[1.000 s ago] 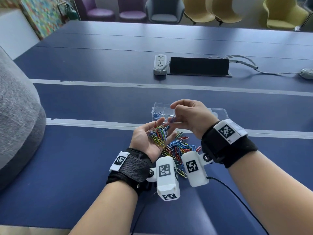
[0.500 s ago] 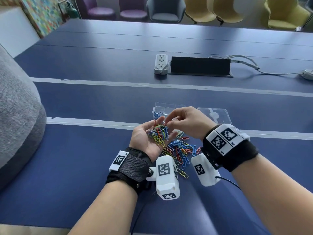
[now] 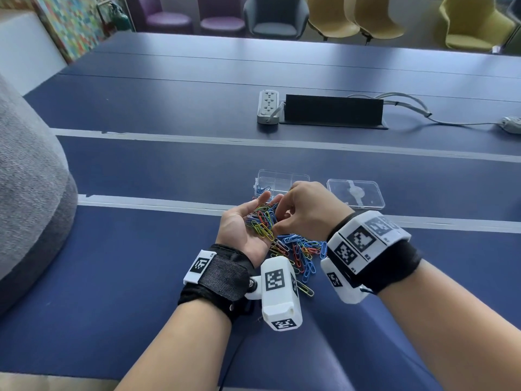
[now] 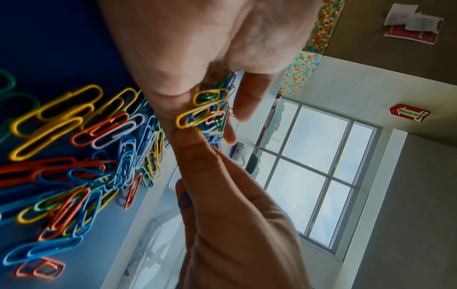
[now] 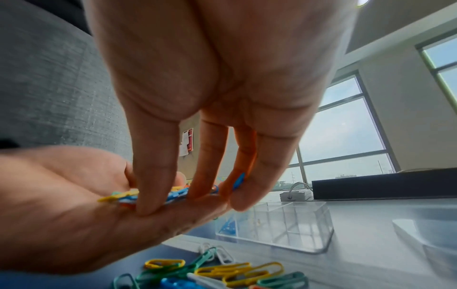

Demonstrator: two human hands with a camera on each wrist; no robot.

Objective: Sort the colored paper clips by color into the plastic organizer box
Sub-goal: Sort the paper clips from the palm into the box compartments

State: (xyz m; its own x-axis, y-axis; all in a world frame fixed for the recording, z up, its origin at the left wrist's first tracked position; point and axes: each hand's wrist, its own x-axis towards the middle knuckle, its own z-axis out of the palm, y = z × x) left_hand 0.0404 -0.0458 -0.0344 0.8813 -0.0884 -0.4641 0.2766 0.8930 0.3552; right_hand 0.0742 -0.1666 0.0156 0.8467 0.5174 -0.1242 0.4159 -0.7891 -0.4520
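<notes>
My left hand [image 3: 239,230] lies palm up above the table, cupping a heap of mixed coloured paper clips [image 3: 262,221]. My right hand [image 3: 307,210] reaches into that palm from the right, its thumb and forefinger pressed into the clips. A blue paper clip [image 5: 238,180] is held between two of its other fingers; the left wrist view also shows this blue clip [image 4: 184,201]. More clips [image 3: 298,252] lie scattered on the blue table under both wrists. The clear organizer box [image 3: 282,180] stands just beyond the hands, with a few blue clips [image 3: 262,189] in its near left compartment.
The box's clear lid [image 3: 355,193] lies to the right of the box. Farther back are a white power strip [image 3: 268,107], a black cable box [image 3: 332,111] and trailing cables. A grey upholstered mass [image 3: 28,179] fills the left edge. Chairs stand past the table.
My right hand has come back from over the organizer box and down into the left palm, where its fingers now dig among the clips. The left hand has stayed put.
</notes>
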